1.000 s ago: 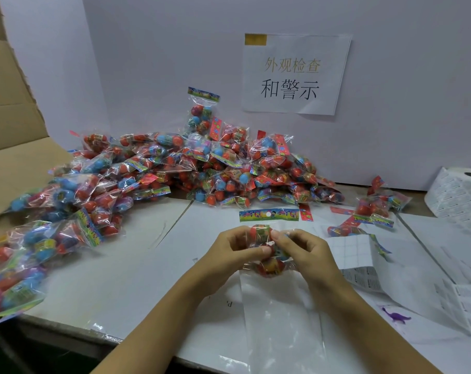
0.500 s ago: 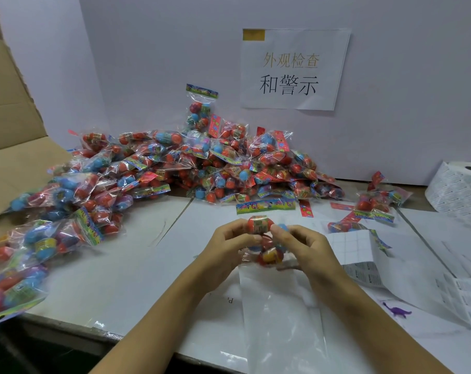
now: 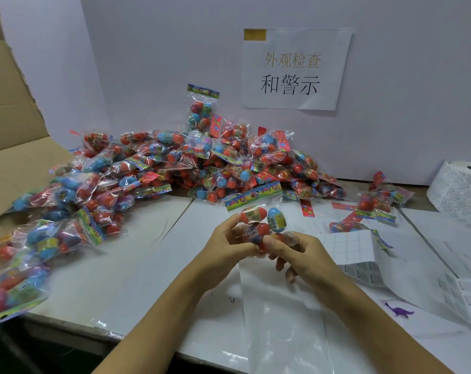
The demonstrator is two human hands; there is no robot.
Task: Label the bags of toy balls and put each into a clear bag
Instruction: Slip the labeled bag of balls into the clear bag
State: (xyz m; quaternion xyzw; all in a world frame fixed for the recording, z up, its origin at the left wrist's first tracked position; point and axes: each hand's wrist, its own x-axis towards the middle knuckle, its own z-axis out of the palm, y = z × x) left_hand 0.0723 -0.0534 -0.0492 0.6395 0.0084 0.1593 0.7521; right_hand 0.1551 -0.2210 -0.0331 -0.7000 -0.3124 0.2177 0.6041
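Both hands hold one bag of toy balls (image 3: 258, 222) above the table, its printed header strip tilted up and away. Red and blue egg-shaped balls show through the film. My left hand (image 3: 223, 247) grips the bag's left side. My right hand (image 3: 296, 252) pinches the lower right part. A clear bag (image 3: 280, 319) lies flat on the table right below the hands, its open end near the wrists. A large pile of ball bags (image 3: 175, 168) spreads across the back and left.
A roll of labels (image 3: 461, 187) stands at the far right, with loose label sheets (image 3: 364, 255) beside my right hand. Two more ball bags (image 3: 377, 203) lie at the right. A paper sign (image 3: 293, 68) hangs on the white wall. Cardboard (image 3: 7, 109) stands on the left.
The hands have lifted and turned the bag of toy balls, so its header strip now points up and away. My right fingers have slid lower on the bag.
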